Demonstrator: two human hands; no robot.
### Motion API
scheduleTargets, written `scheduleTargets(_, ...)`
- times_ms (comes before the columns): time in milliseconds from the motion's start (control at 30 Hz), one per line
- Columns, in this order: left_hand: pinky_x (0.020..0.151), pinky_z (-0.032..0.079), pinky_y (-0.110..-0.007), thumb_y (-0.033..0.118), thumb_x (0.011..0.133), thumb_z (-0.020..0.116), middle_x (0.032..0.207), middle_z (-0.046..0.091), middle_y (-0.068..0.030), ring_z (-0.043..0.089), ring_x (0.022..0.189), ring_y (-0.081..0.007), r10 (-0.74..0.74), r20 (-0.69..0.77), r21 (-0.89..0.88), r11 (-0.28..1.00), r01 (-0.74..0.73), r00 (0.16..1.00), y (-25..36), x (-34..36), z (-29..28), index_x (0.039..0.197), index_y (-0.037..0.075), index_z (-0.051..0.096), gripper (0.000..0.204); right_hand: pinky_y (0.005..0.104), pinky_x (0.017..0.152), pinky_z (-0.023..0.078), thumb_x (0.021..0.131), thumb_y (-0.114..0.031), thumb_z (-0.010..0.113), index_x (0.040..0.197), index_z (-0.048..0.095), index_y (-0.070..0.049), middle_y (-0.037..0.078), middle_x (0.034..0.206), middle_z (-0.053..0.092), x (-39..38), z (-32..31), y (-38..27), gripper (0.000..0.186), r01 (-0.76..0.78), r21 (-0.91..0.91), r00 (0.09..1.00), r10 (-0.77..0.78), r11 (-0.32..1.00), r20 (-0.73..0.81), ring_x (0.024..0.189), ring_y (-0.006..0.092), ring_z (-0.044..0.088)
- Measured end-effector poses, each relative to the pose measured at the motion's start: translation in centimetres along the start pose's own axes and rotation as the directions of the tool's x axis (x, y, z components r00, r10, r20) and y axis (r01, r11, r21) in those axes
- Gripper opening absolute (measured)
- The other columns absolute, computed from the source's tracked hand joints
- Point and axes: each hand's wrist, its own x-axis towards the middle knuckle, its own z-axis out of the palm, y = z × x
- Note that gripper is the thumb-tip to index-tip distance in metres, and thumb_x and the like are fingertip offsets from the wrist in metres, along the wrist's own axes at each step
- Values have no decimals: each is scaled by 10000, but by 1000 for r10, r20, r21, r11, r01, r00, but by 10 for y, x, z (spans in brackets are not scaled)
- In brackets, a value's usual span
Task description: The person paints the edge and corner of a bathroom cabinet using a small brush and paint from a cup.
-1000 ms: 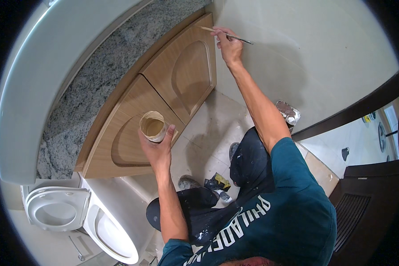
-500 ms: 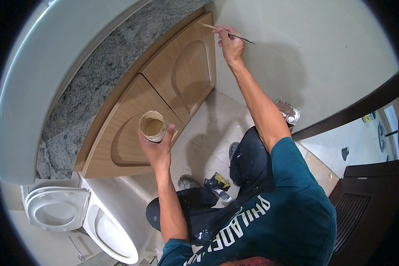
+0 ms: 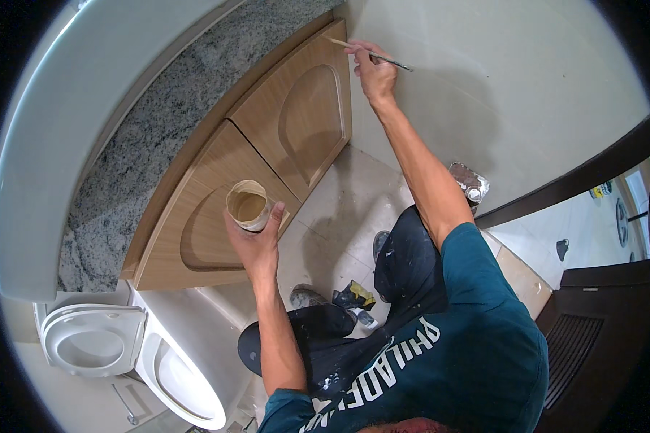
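My left hand (image 3: 258, 242) is wrapped round a pale cup (image 3: 248, 206) with a tan liquid in it, held in front of the lower cabinet door (image 3: 209, 173). A thin paintbrush (image 3: 395, 64) is pinched in my right hand (image 3: 374, 71), its handle pointing right. The brush's pale tip is at the upper corner of the far cabinet door (image 3: 314, 68); I cannot tell whether it touches. Both doors are wood-coloured, each with a curved recessed panel.
A speckled grey stone countertop (image 3: 162, 108) runs above the doors. A white toilet (image 3: 184, 368) stands at lower left. On the floor are a paint-smeared container (image 3: 471, 184) by the wall, a black and yellow item (image 3: 355, 296) and a small bottle (image 3: 367, 319) between my feet.
My right hand and the brush have shifted very slightly at the far door's upper corner. My left hand keeps the cup in the same place.
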Motion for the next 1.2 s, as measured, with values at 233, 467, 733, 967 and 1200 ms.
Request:
scheduleTargets(233,646,491,-250,186,832,907,983,636,-24,591,791,-100,-36,11,7,999,36,999,3,0,2,1329,35,540,636,241,566,483,973,-139,654,1099,762,-9,38,893,778,2,-1,0,211,47,46,999,-47,998,1,651,59,573)
scheduleTargets(467,669,496,-246,164,836,902,1007,641,-33,599,808,-104,-10,0,2,1000,10,1000,1,0,2,1344,27,539,640,249,589,492,977,-150,640,1090,763,-4,45,899,780,0,0,1,222,104,-33,995,-104,994,-3,681,64,595)
scheduleTargets(733,677,503,-250,137,835,899,1047,649,-49,608,831,-109,46,-28,-21,999,-46,999,2,0,3,1347,13,542,636,209,529,434,997,-120,624,1138,739,1,65,921,760,-1,-1,0,218,52,-2,998,-52,999,38,668,36,528)
scheduleTargets(967,684,504,-252,132,842,891,1049,649,-49,609,835,-110,-19,0,-4,1000,19,1000,6,-1,1,1349,12,540,628,210,513,417,1000,-119,612,1140,732,6,73,924,755,-4,2,-2,223,95,-17,994,-94,995,54,614,37,493)
scheduleTargets(1200,998,475,-334,192,846,897,1200,636,-91,609,1120,-192,-124,40,-23,992,125,992,18,-2,0,1316,5,541,619,275,822,554,971,-141,647,1066,766,8,89,903,786,-7,4,-5,213,62,-74,998,-60,995,32,876,139,714)
